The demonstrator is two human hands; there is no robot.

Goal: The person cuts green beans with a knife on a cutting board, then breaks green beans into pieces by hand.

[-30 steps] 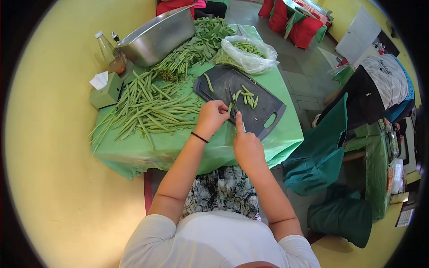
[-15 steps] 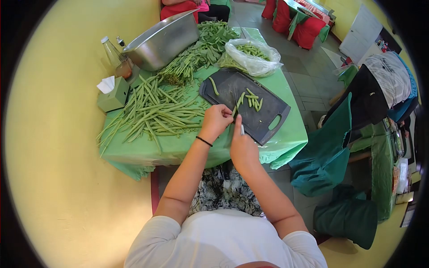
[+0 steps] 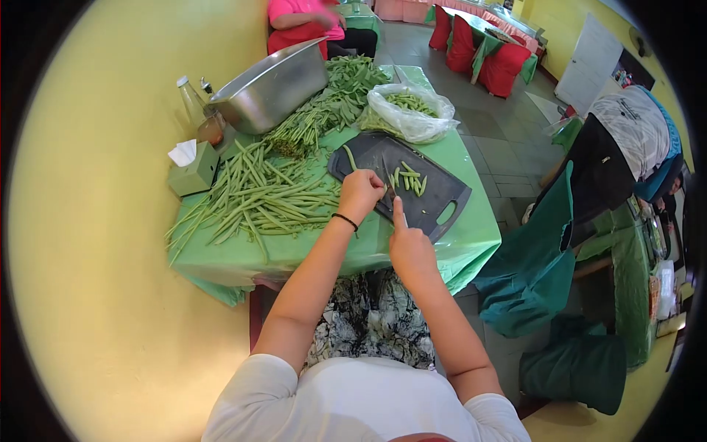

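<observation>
My right hand (image 3: 412,252) grips a knife (image 3: 388,179), index finger stretched along the top of it, the blade over the dark cutting board (image 3: 451,190). Close beside the blade, my left hand (image 3: 361,194) is closed in a pinch at the board's near left edge. A short bit of green bean (image 3: 393,181) shows by its fingertips; the rest is hidden by the fingers. Several cut bean pieces (image 3: 409,178) lie right of the knife. One longer bean (image 3: 349,156) rests on the board's left part. Left of my left hand spreads a pile of long green beans (image 3: 258,197).
Behind the board sits a plastic bag (image 3: 434,127) of cut beans. Leafy greens (image 3: 335,92), a metal basin (image 3: 274,82), a bottle (image 3: 193,103) and a tissue box (image 3: 196,171) stand along the wall side. A person in pink (image 3: 302,16) sits beyond; a green-draped chair (image 3: 534,258) is at right.
The view has tilted upward slightly. My right hand has drawn a little away from my left, and less bean shows beyond my left fingertips. The person in pink is more visible.
</observation>
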